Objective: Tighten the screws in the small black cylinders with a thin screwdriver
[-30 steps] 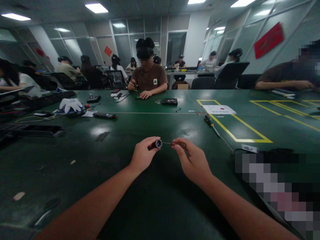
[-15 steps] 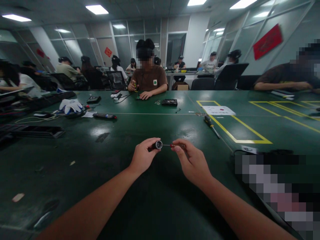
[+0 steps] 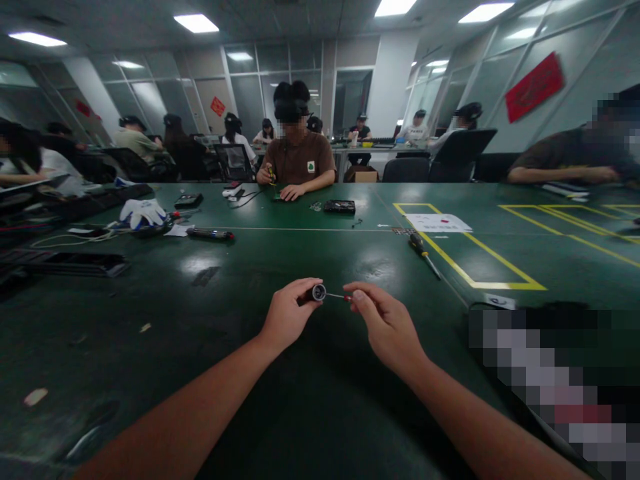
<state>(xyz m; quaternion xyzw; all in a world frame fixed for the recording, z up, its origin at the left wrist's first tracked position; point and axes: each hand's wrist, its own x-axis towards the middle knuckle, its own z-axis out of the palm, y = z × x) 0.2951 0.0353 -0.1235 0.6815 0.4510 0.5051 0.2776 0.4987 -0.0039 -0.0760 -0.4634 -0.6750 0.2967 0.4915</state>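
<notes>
My left hand (image 3: 290,315) is closed on a small dark cylinder (image 3: 319,293), its round, metal-rimmed open end turned toward me. Most of the cylinder's body is hidden behind my fingers. Between thumb and fingers, my right hand (image 3: 387,319) pinches a thin screwdriver (image 3: 347,297) with a red collar; its handle is mostly covered. The slim shaft points left, and its tip is at the cylinder's rim; whether it touches I cannot tell. Both hands are held over the green table (image 3: 320,400).
A yellow-and-black screwdriver (image 3: 424,255) lies to the right, near a white sheet (image 3: 439,222) and yellow tape lines. Farther left are a pen-like tool (image 3: 210,234) and white gloves (image 3: 143,213). Across the table a person in brown (image 3: 300,160) works beside a black device (image 3: 339,207).
The right hand has shifted slightly right, and the screwdriver now tilts down toward it with its red collar more exposed. The left hand still holds the cylinder in nearly the same place.
</notes>
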